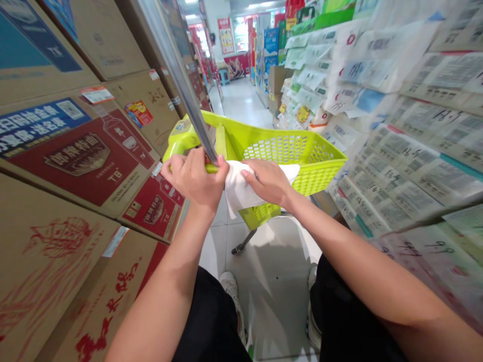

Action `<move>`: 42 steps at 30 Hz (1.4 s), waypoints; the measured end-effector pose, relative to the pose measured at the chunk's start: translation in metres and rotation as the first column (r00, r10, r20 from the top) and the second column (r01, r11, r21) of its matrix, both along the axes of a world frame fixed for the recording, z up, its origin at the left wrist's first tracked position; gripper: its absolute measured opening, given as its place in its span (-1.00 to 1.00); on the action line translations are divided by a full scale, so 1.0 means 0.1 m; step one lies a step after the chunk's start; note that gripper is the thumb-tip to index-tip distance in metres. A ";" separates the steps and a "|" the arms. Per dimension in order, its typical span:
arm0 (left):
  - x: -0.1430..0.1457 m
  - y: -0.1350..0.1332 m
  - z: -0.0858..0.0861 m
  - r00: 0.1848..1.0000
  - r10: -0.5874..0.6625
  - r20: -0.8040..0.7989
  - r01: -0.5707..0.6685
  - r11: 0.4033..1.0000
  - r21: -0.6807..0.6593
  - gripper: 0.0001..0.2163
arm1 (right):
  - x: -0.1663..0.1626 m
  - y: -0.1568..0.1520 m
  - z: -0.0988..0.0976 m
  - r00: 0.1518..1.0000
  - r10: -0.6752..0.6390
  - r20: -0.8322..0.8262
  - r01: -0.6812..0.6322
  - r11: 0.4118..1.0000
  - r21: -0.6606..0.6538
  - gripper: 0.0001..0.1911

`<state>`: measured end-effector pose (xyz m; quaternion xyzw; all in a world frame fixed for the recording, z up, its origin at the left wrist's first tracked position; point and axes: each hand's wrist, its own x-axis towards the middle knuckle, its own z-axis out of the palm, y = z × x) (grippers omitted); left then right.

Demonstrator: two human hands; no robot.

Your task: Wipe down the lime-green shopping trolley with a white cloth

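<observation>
A lime-green plastic shopping basket (320, 151) on a wheeled frame stands in the aisle in front of me. My left hand (194, 176) is closed around the near rim of the basket, at the foot of a long metal handle bar (177, 75) that rises up to the left. My right hand (269, 181) lies flat with fingers stretched on a white cloth (241, 193), pressing it against the basket's near edge. The cloth hangs down over the rim.
Stacked cardboard cartons (75, 166) with red and blue labels wall the left side. Shelves of packaged goods (396, 151) line the right. A pale tiled aisle (245, 105) runs ahead. My legs in black trousers and white shoes (230, 286) are below.
</observation>
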<state>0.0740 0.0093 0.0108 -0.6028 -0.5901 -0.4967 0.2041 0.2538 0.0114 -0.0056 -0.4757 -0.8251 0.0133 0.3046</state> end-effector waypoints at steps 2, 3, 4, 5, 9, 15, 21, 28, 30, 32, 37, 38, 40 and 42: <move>-0.08 0.04 0.00 1.000 -0.021 -0.004 0.020 1.000 -0.017 -0.80 | 0.18 0.07 -0.04 0.991 -0.089 0.098 0.096 0.993 -0.064 -0.31; -0.12 0.06 0.00 1.000 -0.027 -0.008 0.026 0.999 -0.021 -0.80 | 0.31 0.13 -0.06 0.977 -0.155 0.149 0.172 0.980 -0.103 -0.26; -0.15 0.08 0.01 0.999 -0.029 -0.013 0.029 0.999 -0.022 -0.80 | 0.46 0.19 -0.09 0.952 -0.233 0.198 0.263 0.954 -0.143 -0.21; -0.19 0.09 0.01 0.999 -0.028 -0.017 0.028 0.999 -0.020 -0.80 | 0.62 0.25 -0.12 0.919 -0.310 0.245 0.357 0.917 -0.180 -0.17; -0.24 0.12 0.02 0.999 -0.035 0.004 0.035 0.999 -0.018 -0.81 | 1.21 0.45 -0.20 0.751 -0.545 0.372 0.647 0.719 -0.254 -0.25; -0.14 0.08 0.00 0.998 -0.017 0.063 0.017 1.000 -0.002 -0.82 | 1.30 0.39 -0.19 0.736 -0.533 0.417 0.659 0.706 -0.260 -0.37; 0.03 0.02 0.00 0.999 -0.036 0.033 0.036 0.999 0.010 -0.84 | 0.71 0.24 -0.06 0.919 -0.307 0.248 0.357 0.914 -0.193 -0.39; 0.08 0.10 -0.02 0.993 -0.106 -0.048 0.105 0.994 -0.018 -0.79 | 0.61 0.19 -0.03 0.968 -0.213 0.129 0.217 0.976 -0.015 -0.41; 0.04 0.14 -0.02 0.994 -0.097 -0.056 0.097 0.995 -0.009 -0.78 | 0.69 0.18 -0.06 0.952 -0.220 0.212 0.247 0.963 -0.107 -0.30; 0.00 0.17 -0.02 0.995 -0.088 -0.057 0.088 0.996 -0.007 -0.78 | 0.81 0.18 -0.08 0.923 -0.258 0.285 0.310 0.938 -0.154 -0.22; -0.07 0.20 0.00 0.996 -0.080 -0.050 0.079 0.997 -0.017 -0.79 | 1.29 0.24 -0.18 0.827 -0.408 0.386 0.496 0.853 -0.162 -0.15; -0.07 0.19 0.00 0.996 -0.074 -0.049 0.073 0.997 -0.015 -0.79 | 1.38 0.25 -0.21 0.811 -0.428 0.400 0.521 0.838 -0.160 -0.13; -0.06 0.18 0.01 0.997 -0.055 -0.046 0.055 0.998 -0.007 -0.79 | 1.50 0.27 -0.25 0.796 -0.437 0.420 0.535 0.832 -0.147 -0.09; -0.02 0.16 0.01 0.999 -0.027 -0.038 0.028 1.000 0.012 -0.79 | 1.52 0.27 -0.27 0.802 -0.421 0.423 0.512 0.850 -0.125 -0.06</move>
